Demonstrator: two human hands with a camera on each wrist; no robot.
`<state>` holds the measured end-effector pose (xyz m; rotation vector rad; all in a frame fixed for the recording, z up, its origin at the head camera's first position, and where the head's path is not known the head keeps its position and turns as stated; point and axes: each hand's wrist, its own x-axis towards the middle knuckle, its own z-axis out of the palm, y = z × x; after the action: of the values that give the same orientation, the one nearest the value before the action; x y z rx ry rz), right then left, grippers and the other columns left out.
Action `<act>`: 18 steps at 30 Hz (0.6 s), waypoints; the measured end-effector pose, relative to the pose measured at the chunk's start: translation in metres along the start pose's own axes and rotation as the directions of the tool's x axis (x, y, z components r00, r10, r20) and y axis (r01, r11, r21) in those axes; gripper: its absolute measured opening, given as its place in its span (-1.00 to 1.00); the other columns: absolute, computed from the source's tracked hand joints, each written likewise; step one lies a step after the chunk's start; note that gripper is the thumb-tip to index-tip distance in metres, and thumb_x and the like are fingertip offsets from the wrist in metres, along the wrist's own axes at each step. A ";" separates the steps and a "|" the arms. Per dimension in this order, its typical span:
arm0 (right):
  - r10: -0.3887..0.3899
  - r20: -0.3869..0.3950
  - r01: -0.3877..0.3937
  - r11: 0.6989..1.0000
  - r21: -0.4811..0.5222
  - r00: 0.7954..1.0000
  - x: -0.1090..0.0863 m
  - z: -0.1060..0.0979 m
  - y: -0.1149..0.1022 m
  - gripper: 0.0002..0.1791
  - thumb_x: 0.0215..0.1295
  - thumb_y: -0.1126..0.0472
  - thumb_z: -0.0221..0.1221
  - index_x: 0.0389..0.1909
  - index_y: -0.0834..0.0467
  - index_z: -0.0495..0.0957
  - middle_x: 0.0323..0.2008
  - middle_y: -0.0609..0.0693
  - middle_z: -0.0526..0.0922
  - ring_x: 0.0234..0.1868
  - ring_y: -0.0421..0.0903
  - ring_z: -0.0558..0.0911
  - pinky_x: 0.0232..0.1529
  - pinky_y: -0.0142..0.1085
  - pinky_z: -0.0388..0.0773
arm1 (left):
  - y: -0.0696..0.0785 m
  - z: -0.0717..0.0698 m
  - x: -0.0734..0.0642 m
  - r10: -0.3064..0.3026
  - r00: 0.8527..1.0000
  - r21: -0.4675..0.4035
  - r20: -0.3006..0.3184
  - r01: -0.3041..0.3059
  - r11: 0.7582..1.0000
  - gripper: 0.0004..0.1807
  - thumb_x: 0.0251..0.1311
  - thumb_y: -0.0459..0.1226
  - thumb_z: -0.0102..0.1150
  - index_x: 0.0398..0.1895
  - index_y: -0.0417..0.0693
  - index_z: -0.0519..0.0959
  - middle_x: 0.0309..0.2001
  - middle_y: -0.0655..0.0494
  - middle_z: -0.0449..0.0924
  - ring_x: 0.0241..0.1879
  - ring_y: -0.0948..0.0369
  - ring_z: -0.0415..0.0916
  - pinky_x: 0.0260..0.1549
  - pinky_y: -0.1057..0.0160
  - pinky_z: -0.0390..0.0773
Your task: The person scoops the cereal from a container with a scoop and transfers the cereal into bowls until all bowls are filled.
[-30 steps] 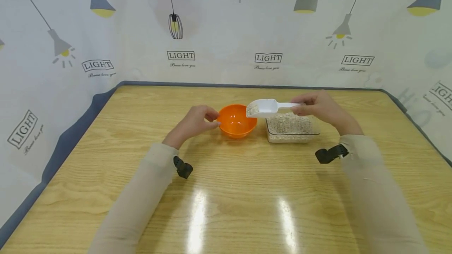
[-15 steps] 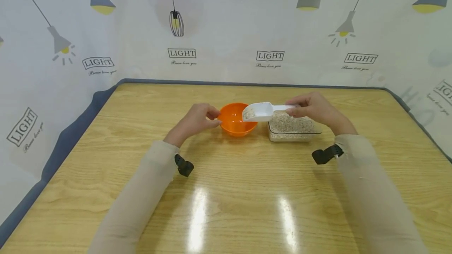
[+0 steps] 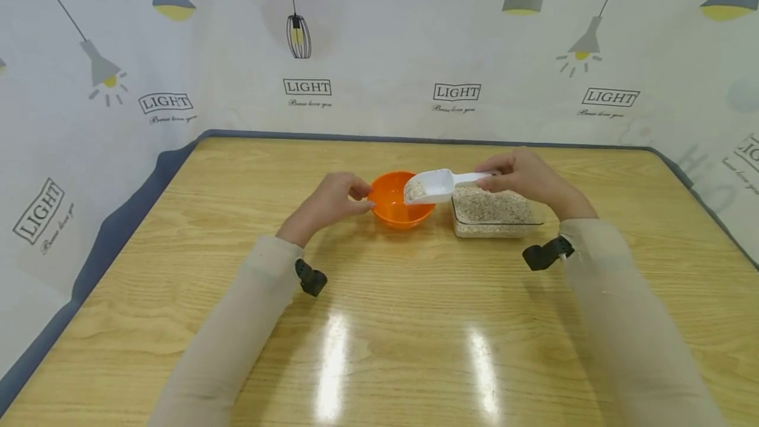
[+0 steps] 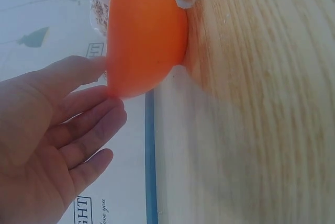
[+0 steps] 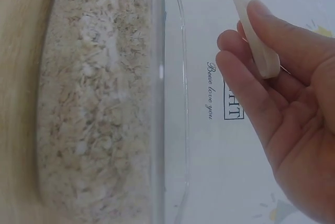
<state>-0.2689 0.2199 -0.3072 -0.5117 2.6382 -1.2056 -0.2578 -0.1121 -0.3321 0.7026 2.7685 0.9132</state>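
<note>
In the head view, near centre of the frame: white scoop [image 3: 437, 182] with loose flakes [image 3: 416, 190], held by the handle in the right grip [image 3: 528, 175], above right part of orange bowl [image 3: 388, 209]. Judging by look, light and stiff; best to take by the handle and hold level, flakes being easy to spill. For the bowl, on the table [image 3: 403, 295], probably light and slippery; best to steady at the rim, beside left grip [image 3: 332, 200].

In the left wrist view, at upper left: fingertips at bowl rim, little bent; cannot tell whether pinching or only touching. Bowl's inside hidden.

In the right wrist view, at upper right: handle between thumb and fingers, scoop's front cut off. At left: clear container [image 5: 158, 130] of flakes, probably stiff and heavier, lower end cut off.
</note>
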 end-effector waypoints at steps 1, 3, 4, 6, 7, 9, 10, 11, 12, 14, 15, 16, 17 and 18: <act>-0.004 0.002 0.004 1.000 -0.006 1.000 0.001 0.000 -0.001 -0.63 0.18 0.25 0.21 -0.01 0.35 0.53 -0.26 0.21 0.64 -0.22 0.10 0.62 -0.17 -0.13 0.54 | 0.000 0.000 0.000 -0.003 1.000 0.001 0.003 0.003 1.000 -0.63 0.12 -0.27 0.23 -0.03 -0.30 0.56 -0.11 -0.10 0.56 -0.15 0.09 0.48 -0.11 0.20 0.48; -0.017 0.005 0.017 1.000 -0.024 1.000 0.003 -0.001 -0.003 -0.64 0.18 0.25 0.22 -0.02 0.34 0.54 -0.28 0.21 0.65 -0.23 0.12 0.62 -0.18 -0.10 0.54 | 0.000 0.000 0.000 -0.008 1.000 0.001 0.008 0.008 1.000 -0.63 0.12 -0.27 0.23 -0.03 -0.30 0.56 -0.11 -0.10 0.55 -0.14 0.08 0.48 -0.11 0.20 0.48; -0.024 0.008 0.024 0.999 -0.033 1.000 0.003 -0.002 -0.003 -0.64 0.18 0.25 0.22 -0.03 0.34 0.54 -0.29 0.21 0.65 -0.23 0.13 0.62 -0.19 -0.09 0.54 | 0.000 0.000 0.000 -0.011 1.000 0.000 0.010 0.011 1.000 -0.63 0.12 -0.26 0.23 -0.03 -0.30 0.56 -0.10 -0.09 0.55 -0.14 0.09 0.48 -0.11 0.20 0.48; -0.037 0.018 0.038 0.998 -0.051 0.999 0.005 -0.003 -0.005 -0.65 0.18 0.25 0.21 -0.04 0.34 0.55 -0.30 0.22 0.65 -0.25 0.13 0.63 -0.21 -0.09 0.54 | 0.000 0.000 0.001 -0.014 1.000 -0.002 0.011 0.014 1.000 -0.62 0.12 -0.26 0.23 -0.02 -0.29 0.56 -0.10 -0.09 0.55 -0.14 0.09 0.48 -0.11 0.20 0.48; -0.043 0.022 0.044 0.997 -0.064 0.999 0.006 -0.003 -0.006 -0.65 0.18 0.25 0.21 -0.04 0.34 0.55 -0.31 0.22 0.65 -0.26 0.13 0.63 -0.25 -0.11 0.54 | 0.000 0.001 0.001 -0.015 1.000 -0.004 0.010 0.015 1.000 -0.62 0.12 -0.26 0.23 -0.02 -0.29 0.56 -0.10 -0.09 0.55 -0.14 0.09 0.48 -0.11 0.20 0.48; -0.054 0.029 0.057 0.995 -0.086 0.998 0.008 -0.003 -0.008 -0.66 0.18 0.26 0.21 -0.04 0.33 0.56 -0.33 0.21 0.65 -0.30 0.11 0.63 -0.30 -0.17 0.54 | -0.001 0.001 0.001 -0.019 1.000 -0.005 0.008 0.019 1.000 -0.63 0.12 -0.26 0.23 -0.03 -0.28 0.56 -0.11 -0.08 0.56 -0.14 0.09 0.48 -0.11 0.21 0.48; -0.062 0.031 0.065 0.993 -0.098 0.998 0.009 -0.003 -0.009 -0.67 0.18 0.26 0.22 -0.05 0.33 0.56 -0.35 0.20 0.65 -0.33 0.09 0.62 -0.35 -0.20 0.52 | -0.001 0.001 0.001 -0.021 1.000 -0.004 0.007 0.021 1.000 -0.63 0.12 -0.26 0.23 -0.03 -0.28 0.56 -0.11 -0.07 0.56 -0.15 0.10 0.48 -0.12 0.21 0.48; -0.067 0.036 0.071 0.991 -0.114 0.997 0.010 -0.003 -0.011 -0.67 0.18 0.26 0.22 -0.05 0.32 0.57 -0.37 0.17 0.66 -0.35 0.05 0.62 -0.38 -0.24 0.51 | -0.001 0.001 0.001 -0.022 1.000 -0.005 0.005 0.022 1.000 -0.63 0.12 -0.26 0.23 -0.03 -0.28 0.57 -0.11 -0.07 0.56 -0.15 0.10 0.47 -0.12 0.21 0.48; -0.073 0.039 0.078 0.988 -0.132 0.997 0.011 -0.004 -0.012 -0.67 0.17 0.25 0.22 -0.06 0.32 0.57 -0.38 0.15 0.66 -0.40 0.01 0.61 -0.42 -0.26 0.48 | -0.001 0.001 0.001 -0.023 1.000 -0.005 0.004 0.023 1.000 -0.63 0.12 -0.25 0.23 -0.03 -0.27 0.57 -0.12 -0.07 0.56 -0.16 0.10 0.47 -0.13 0.22 0.48; -0.081 0.046 0.088 0.982 -0.164 0.996 0.014 -0.004 -0.016 -0.67 0.17 0.25 0.23 -0.06 0.30 0.58 -0.40 0.11 0.66 -0.47 -0.06 0.55 -0.48 -0.31 0.42 | -0.001 0.001 0.001 -0.023 1.000 -0.003 0.004 0.023 1.000 -0.64 0.12 -0.25 0.23 -0.03 -0.26 0.57 -0.12 -0.06 0.56 -0.16 0.11 0.47 -0.13 0.22 0.48; -0.084 0.051 0.092 0.980 -0.175 0.995 0.015 -0.004 -0.018 -0.67 0.16 0.24 0.23 -0.07 0.30 0.59 -0.39 0.10 0.67 -0.48 -0.10 0.54 -0.49 -0.32 0.42 | -0.001 0.001 0.001 -0.020 1.000 -0.002 0.004 0.020 1.000 -0.64 0.12 -0.26 0.23 -0.03 -0.27 0.57 -0.12 -0.06 0.56 -0.16 0.10 0.47 -0.13 0.21 0.48; -0.091 0.055 0.099 0.977 -0.189 0.994 0.016 -0.004 -0.020 -0.68 0.16 0.24 0.23 -0.07 0.30 0.59 -0.39 0.09 0.67 -0.50 -0.11 0.51 -0.51 -0.32 0.38 | -0.001 0.001 0.001 -0.015 1.000 0.000 0.004 0.015 1.000 -0.64 0.12 -0.26 0.23 -0.03 -0.27 0.57 -0.12 -0.07 0.56 -0.16 0.10 0.47 -0.13 0.21 0.48; -0.096 0.060 0.106 0.974 -0.198 0.994 0.017 -0.004 -0.021 -0.68 0.16 0.24 0.23 -0.08 0.30 0.60 -0.37 0.09 0.67 -0.51 -0.13 0.49 -0.50 -0.32 0.37 | -0.001 0.001 0.001 -0.010 1.000 0.001 0.004 0.010 1.000 -0.64 0.12 -0.26 0.23 -0.03 -0.28 0.57 -0.12 -0.07 0.56 -0.16 0.10 0.47 -0.12 0.21 0.48; -0.102 0.063 0.113 0.972 -0.204 0.993 0.018 -0.004 -0.023 -0.69 0.16 0.24 0.24 -0.09 0.29 0.60 -0.36 0.10 0.66 -0.51 -0.12 0.45 -0.50 -0.31 0.36 | -0.001 0.001 0.001 -0.005 1.000 0.003 0.004 0.005 1.000 -0.64 0.12 -0.26 0.22 -0.03 -0.28 0.57 -0.12 -0.08 0.56 -0.15 0.10 0.48 -0.12 0.20 0.48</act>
<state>-0.2817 0.2012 -0.2880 -0.7203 2.7378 -0.9341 -0.2586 -0.1117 -0.3334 0.6969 2.7679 0.9058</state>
